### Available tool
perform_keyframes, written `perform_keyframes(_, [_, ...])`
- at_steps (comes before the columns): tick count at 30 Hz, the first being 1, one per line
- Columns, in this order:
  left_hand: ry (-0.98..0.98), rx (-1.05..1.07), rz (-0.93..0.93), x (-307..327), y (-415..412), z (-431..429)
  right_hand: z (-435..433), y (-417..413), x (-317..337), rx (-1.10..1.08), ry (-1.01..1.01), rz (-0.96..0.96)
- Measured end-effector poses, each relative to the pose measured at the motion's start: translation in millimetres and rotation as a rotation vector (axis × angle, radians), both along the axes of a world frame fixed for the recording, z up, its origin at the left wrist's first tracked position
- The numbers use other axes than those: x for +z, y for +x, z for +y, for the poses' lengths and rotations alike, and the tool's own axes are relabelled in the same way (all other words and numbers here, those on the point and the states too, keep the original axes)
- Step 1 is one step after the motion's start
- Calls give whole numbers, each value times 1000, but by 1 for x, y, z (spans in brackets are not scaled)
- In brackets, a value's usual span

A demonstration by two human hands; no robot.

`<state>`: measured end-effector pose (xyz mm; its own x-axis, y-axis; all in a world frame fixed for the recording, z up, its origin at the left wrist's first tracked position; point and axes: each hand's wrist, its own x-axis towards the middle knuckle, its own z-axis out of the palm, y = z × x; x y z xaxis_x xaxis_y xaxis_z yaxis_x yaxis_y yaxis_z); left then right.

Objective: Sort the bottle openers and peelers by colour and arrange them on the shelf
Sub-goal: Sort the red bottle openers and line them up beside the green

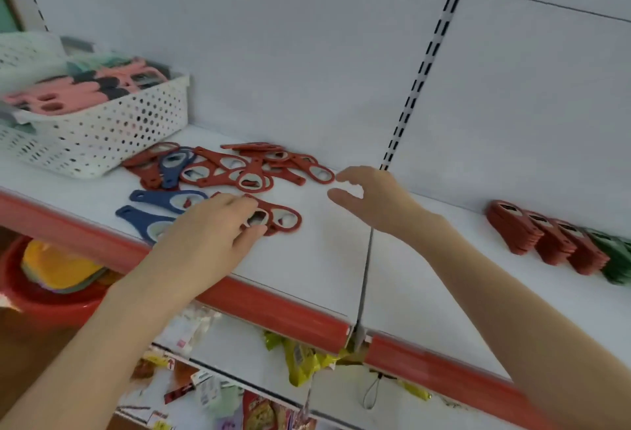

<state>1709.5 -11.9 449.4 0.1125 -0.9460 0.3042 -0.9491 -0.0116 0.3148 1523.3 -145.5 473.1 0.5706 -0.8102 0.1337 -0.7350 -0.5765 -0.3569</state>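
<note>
Two red openers [286, 221] lie at centre frame under the left hand [208, 228], whose fingers [239, 204] are spread flat on them, not gripping. The right hand [372, 197] hovers empty, its fingers apart. It would be best to stack both, skip the blue openers [160, 199] at left, and add them to the red rows [546, 245] at right.

We see the left hand [218, 224] with its fingers resting on a red bottle opener [283, 219] near the front of the white shelf [307, 265]. Two blue openers [160, 202] lie just beside it on the left. A loose pile of mostly red openers [239, 168] lies behind. The right hand [372, 199] hovers over the shelf, fingers loosely curled, holding nothing. A white perforated basket [112, 132] stands far left, and stacked red openers [546, 240] stand far right.
</note>
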Motion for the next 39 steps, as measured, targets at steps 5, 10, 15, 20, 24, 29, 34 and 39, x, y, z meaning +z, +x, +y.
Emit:
perform_keyframes(5, [35,1,72,-3,54,3,14,58,-9,102,221,157])
perform_keyframes(10, [9,-93,122,-6,93,-9,21,80,-14,-31,240,167])
perform_keyframes(15, [-49,-250,185,-9,113,-26,22,75,-14,-230,247,-142])
perform_keyframes(20, [-96,-382,292,3,121,-42,37,71,4,-352,73,-329])
perform_keyframes(24, [14,-514,427,17,101,-49,60,99,21,-162,259,-469])
perform_keyframes(29, [72,-562,474,16,108,-50,55,112,11,-217,204,-508])
perform_keyframes(34, [20,-382,717,3,124,-54,52,109,-23,-200,227,52])
perform_keyframes(39, [-61,-285,733,3,123,-61,50,98,-19,-203,68,-165])
